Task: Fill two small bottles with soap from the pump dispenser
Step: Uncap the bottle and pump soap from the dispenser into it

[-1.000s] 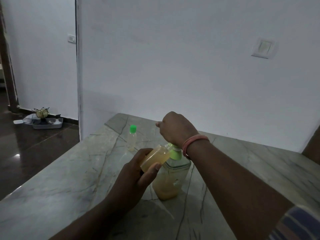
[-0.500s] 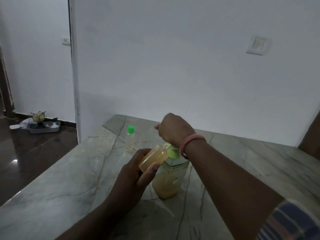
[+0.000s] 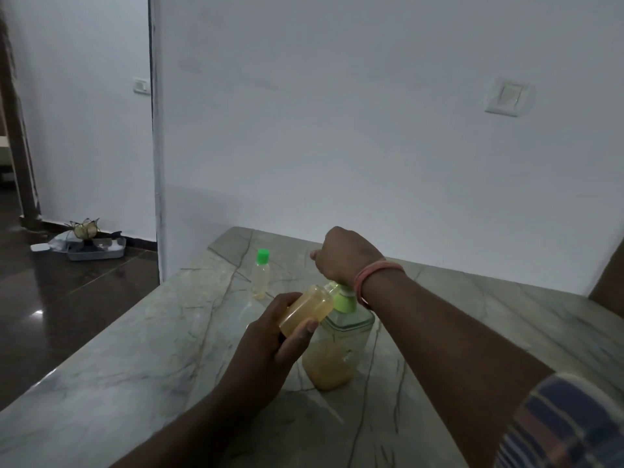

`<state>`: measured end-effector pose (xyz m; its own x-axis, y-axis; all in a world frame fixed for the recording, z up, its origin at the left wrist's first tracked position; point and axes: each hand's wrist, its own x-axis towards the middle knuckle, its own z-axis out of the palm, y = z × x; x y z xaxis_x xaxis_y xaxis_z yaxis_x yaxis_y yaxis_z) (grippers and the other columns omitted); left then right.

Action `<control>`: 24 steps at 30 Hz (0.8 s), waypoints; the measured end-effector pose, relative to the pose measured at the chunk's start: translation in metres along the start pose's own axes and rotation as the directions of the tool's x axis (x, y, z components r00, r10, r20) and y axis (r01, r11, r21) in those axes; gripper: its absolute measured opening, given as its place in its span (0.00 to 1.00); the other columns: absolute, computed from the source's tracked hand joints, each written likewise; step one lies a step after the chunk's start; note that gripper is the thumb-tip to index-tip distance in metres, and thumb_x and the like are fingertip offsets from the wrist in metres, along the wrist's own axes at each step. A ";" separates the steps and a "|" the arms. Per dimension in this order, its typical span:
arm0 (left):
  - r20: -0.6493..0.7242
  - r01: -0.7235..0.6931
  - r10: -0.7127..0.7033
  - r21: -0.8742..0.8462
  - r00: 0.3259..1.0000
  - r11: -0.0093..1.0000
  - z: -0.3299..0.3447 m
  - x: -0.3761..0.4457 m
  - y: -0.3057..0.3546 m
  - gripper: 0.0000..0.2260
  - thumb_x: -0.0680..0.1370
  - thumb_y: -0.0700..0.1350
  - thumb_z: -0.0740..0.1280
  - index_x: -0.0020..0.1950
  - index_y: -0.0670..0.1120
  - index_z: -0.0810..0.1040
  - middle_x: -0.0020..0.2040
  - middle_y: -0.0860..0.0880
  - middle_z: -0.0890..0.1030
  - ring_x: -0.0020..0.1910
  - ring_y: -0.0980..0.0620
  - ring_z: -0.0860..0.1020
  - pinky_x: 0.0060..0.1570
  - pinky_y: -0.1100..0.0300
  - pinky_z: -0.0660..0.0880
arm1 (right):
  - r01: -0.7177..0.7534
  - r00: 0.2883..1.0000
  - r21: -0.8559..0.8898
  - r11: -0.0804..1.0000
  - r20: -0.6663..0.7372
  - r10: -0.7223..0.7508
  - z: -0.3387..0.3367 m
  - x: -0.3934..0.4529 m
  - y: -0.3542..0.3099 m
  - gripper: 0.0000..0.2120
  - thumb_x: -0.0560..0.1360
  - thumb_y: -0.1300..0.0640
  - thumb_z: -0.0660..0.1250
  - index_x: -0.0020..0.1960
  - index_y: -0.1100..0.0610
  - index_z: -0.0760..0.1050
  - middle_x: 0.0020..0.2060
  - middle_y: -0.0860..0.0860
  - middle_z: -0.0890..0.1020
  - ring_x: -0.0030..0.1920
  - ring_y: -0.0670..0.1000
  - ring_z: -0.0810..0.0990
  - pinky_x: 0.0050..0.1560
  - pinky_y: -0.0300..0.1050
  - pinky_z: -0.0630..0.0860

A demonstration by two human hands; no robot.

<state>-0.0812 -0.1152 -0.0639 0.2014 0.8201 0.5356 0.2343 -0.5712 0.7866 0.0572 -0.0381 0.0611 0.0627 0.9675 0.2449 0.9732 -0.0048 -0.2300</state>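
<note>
Head view, the only one: the left hand (image 3: 266, 336) has its fingers (image 3: 295, 336) wrapped around a small bottle (image 3: 305, 310) of amber soap, tilted so that its mouth meets the green spout of the pump dispenser (image 3: 337, 346). The right hand (image 3: 344, 256) sits fisted on top of the pump head, fingers curled shut over it (the head itself is mostly hidden beneath the hand and wrist). The dispenser stands upright on the marble desk (image 3: 135, 349), soap filling roughly its lower half. Handling, as judged: the small bottle looks like thin, light plastic, likely to flex if squeezed and slick if soap runs down its side, so mid-body between thumb and fingers is the sensible hold, as it is held here. The dispenser looks heavier and stiff-walled; pressing straight down on the head should keep it from tipping. Count: two small bottles, one in hand and appearing nearly full, one capped bottle (image 3: 261, 276) with a green cap standing farther back on the desk, near the dispenser but apart from it, with only a little pale liquid at the bottom; one pump dispenser; two hands.
</note>
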 end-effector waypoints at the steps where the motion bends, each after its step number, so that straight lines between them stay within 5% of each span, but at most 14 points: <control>1: -0.007 0.005 -0.005 -0.003 1.000 1.000 0.000 -0.001 0.000 0.16 0.77 0.60 0.62 0.63 0.58 0.70 0.43 0.58 0.80 0.40 0.63 0.79 0.34 0.69 0.75 | 0.018 1.000 -0.006 1.000 -0.013 -0.018 -0.001 0.001 -0.002 0.15 0.76 0.48 0.64 0.34 0.53 0.68 0.31 0.50 0.72 0.40 0.55 0.77 0.43 0.45 0.74; 6: 0.002 -0.010 0.010 -0.016 1.000 1.000 0.000 0.000 -0.003 0.17 0.78 0.59 0.63 0.64 0.55 0.71 0.46 0.63 0.79 0.41 0.60 0.80 0.34 0.68 0.75 | -0.006 1.000 0.075 0.997 -0.009 0.006 0.005 0.003 0.003 0.15 0.77 0.50 0.60 0.51 0.59 0.79 0.40 0.55 0.80 0.45 0.58 0.81 0.44 0.49 0.77; 11: 0.003 -0.009 0.009 -0.007 1.000 1.000 -0.001 -0.001 -0.003 0.16 0.77 0.60 0.62 0.63 0.58 0.70 0.46 0.66 0.79 0.40 0.61 0.80 0.34 0.68 0.75 | -0.009 1.000 0.088 0.996 -0.022 0.010 0.001 0.001 0.000 0.13 0.76 0.51 0.66 0.35 0.55 0.71 0.37 0.55 0.79 0.44 0.58 0.80 0.47 0.47 0.78; 16: -0.004 0.003 -0.003 -0.012 1.000 1.000 0.001 0.001 -0.006 0.16 0.77 0.62 0.62 0.63 0.61 0.69 0.44 0.61 0.79 0.42 0.63 0.80 0.35 0.69 0.75 | 0.007 0.999 0.083 0.997 -0.037 -0.004 0.004 0.007 0.001 0.10 0.75 0.52 0.66 0.39 0.57 0.75 0.34 0.53 0.77 0.43 0.57 0.80 0.41 0.46 0.75; 19: -0.003 -0.011 0.011 -0.005 1.000 1.000 0.001 0.002 -0.007 0.13 0.77 0.61 0.61 0.60 0.62 0.69 0.46 0.64 0.79 0.43 0.62 0.80 0.35 0.69 0.75 | -0.007 0.999 0.090 0.996 -0.050 0.011 0.006 0.006 0.004 0.14 0.75 0.52 0.66 0.34 0.56 0.69 0.32 0.52 0.75 0.42 0.57 0.79 0.41 0.44 0.73; 24: -0.017 -0.004 0.003 -0.010 1.000 1.000 0.001 0.000 -0.002 0.14 0.76 0.60 0.62 0.60 0.62 0.69 0.45 0.57 0.80 0.42 0.63 0.80 0.34 0.70 0.75 | 0.043 0.999 0.054 0.998 -0.011 -0.042 0.001 0.007 0.000 0.13 0.76 0.50 0.65 0.37 0.56 0.72 0.37 0.54 0.79 0.42 0.56 0.80 0.44 0.47 0.78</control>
<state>-0.0805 -0.1136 -0.0657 0.1860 0.8186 0.5434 0.2237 -0.5738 0.7878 0.0571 -0.0311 0.0623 0.0240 0.9640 0.2648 0.9615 0.0502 -0.2701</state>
